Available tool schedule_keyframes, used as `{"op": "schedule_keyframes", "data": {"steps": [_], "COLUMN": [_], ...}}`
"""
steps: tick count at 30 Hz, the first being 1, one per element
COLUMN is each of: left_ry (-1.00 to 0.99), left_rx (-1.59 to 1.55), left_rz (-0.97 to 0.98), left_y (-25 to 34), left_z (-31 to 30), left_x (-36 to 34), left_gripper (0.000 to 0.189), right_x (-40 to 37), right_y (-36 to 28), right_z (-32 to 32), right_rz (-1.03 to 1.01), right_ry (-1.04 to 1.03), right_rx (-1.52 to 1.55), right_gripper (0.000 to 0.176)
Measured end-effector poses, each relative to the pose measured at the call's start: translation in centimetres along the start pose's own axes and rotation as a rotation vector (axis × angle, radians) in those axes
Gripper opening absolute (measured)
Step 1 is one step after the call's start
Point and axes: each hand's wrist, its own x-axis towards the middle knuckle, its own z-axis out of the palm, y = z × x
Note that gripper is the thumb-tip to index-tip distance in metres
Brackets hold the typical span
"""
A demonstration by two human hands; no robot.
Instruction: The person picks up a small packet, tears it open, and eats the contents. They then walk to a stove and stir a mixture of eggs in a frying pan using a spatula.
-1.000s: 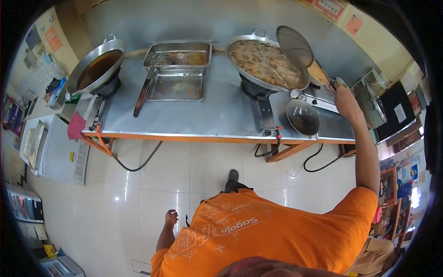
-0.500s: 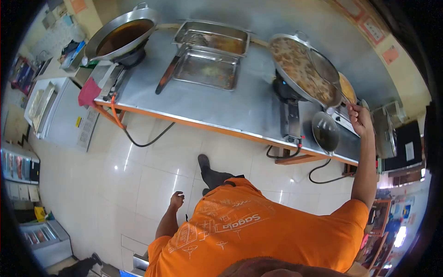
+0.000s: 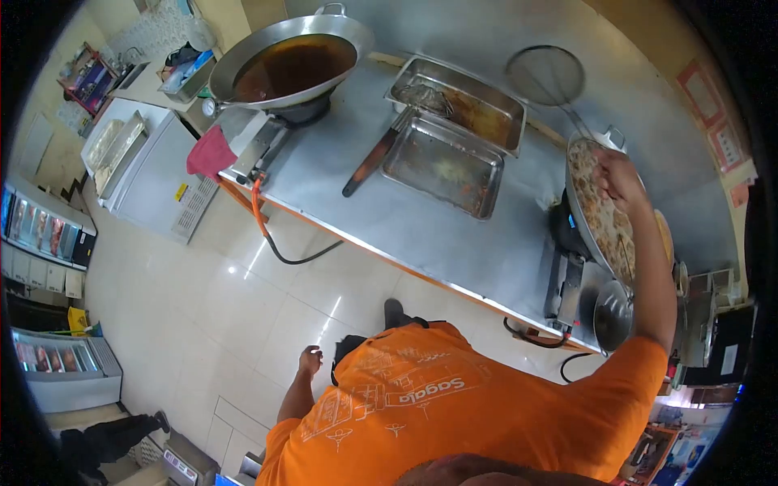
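My right hand (image 3: 620, 180) is closed round the handle of a round mesh strainer (image 3: 545, 75), above the right wok (image 3: 585, 162), where pieces of food sit in frothing oil. The strainer's mesh hangs over the back of the metal table, clear of the wok. Low beside my body, my left hand (image 3: 310, 360) hangs over the floor; its fingers look slightly curled, and whether they are apart is too small to tell.
A wok of dark oil (image 3: 296, 69) stands at the table's left. Two metal trays (image 3: 444, 166) (image 3: 512, 121) lie mid-table, with a dark-handled tool (image 3: 373, 162) across them. A pink cloth (image 3: 211, 152) hangs at the left corner. Another person's dark-clothed legs (image 3: 113, 437) show at lower left.
My right hand has lifted the strainer out of the right wok and swung it left, towards the back wall. The view has turned, and the table appears shifted right. My left hand still hangs low.
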Motion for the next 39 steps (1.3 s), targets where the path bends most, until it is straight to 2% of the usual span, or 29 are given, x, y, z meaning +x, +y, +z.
{"op": "schedule_keyframes", "data": {"steps": [1,2,4,6,8,10,11,12,13,14,15,16,19,20,22,24,26,28,30,32,33,34,36,38,39], "left_ry": [0.017,0.035,0.074,0.086,0.105,0.055,0.079,0.089,0.05,0.011,-0.037,-0.084,-0.213,-0.245,-0.292,-0.346,-0.419,-0.537,-0.728,-0.949,-1.0,-0.952,-0.783,-0.921,-0.9], "left_rx": [-0.005,-0.011,-0.041,-0.102,-0.063,-0.195,-0.09,0.024,-0.05,0.006,0.054,0.112,0.307,0.361,0.443,0.492,0.512,0.481,0.42,0.316,0.308,0.204,0.693,1.027,1.131], "left_rz": [0.028,0.053,0.14,0.187,0.219,0.183,0.266,0.362,0.208,0.188,0.18,0.164,0.132,0.124,0.11,0.104,0.109,0.1,0.116,0.125,0.143,0.053,0.271,0.799,0.782], "left_y": [0.7,1.1,2.5,4.3,5.1,4.1,2.6,1.9,2.1,1.7,1.9,2.2,4.8,6.1,8.7,11.8,15.1,18.1,22.0,25.3,25.9,26.0,25.8,22.8,21.7], "left_z": [-0.8,-1.5,-2.3,-3.4,-4.9,-6.9,-8.3,-9.7,-11.0,-12.6,-14.3,-15.9,-20.7,-22.1,-24.7,-26.7,-28.1,-28.3,-25.9,-20.5,-17.1,-12.2,-2.1,8.1,13.0], "left_x": [0.6,1.0,1.4,2.4,3.2,4.3,4.6,4.8,4.5,4.6,5.3,6.2,9.1,10.0,11.7,13.6,16.0,18.7,20.9,22.1,22.0,21.3,18.8,16.7,13.5], "left_gripper": [0.033,0.035,0.035,0.035,0.036,0.031,0.028,0.025,0.019,0.02,0.02,0.02,0.021,0.022,0.023,0.024,0.025,0.027,0.028,0.03,0.03,0.03,0.03,0.035,0.034], "right_x": [2.5,5.1,12.3,21.0,21.9,21.3,21.1,23.8,17.6,19.9,18.1,15.1,15.1,14.5,4.9,-0.6,-6.9,-11.3,-18.7,-24.6,-27.5,-30.2,-36.0,-41.1,-43.7], "right_y": [-0.3,-0.5,2.6,8.3,8.8,11.5,12.8,18.1,12.3,17.2,16.4,15.2,23.9,27.5,23.1,24.6,27.1,33.8,36.0,40.6,43.1,45.6,49.3,51.7,52.2], "right_z": [1.4,2.9,5.5,9.4,14.7,20.5,23.5,25.6,28.6,30.2,32.5,34.2,41.0,43.0,43.1,42.6,41.1,39.7,36.4,33.1,31.3,29.4,25.8,21.4,19.0], "right_rz": [-0.017,-0.014,-0.246,-0.453,-0.464,-0.531,-0.569,-0.587,-0.365,-0.424,-0.377,-0.24,-0.346,-0.645,-0.143,-0.111,-0.245,-0.476,-0.108,0.056,0.134,0.214,0.302,0.384,0.427], "right_ry": [-0.085,-0.069,-0.018,-0.06,-0.064,-0.066,-0.062,0.153,-0.042,0.094,0.036,0.079,0.23,0.448,0.117,0.011,0.036,0.228,0.247,0.356,0.403,0.448,0.557,0.653,0.698], "right_rx": [-0.078,-0.234,-0.609,-1.037,-1.377,-1.627,-1.749,-1.569,-1.635,-1.548,-1.601,-1.305,-0.94,-0.924,-0.378,-0.327,-0.301,-0.311,-0.247,-0.19,-0.167,-0.145,-0.022,0.066,0.093], "right_gripper": [0.02,0.021,0.025,0.028,0.025,0.025,0.024,0.029,0.032,0.036,0.037,0.046,0.084,0.084,0.078,0.069,0.054,0.043,0.039,0.039,0.039,0.039,0.039,0.038,0.038]}}
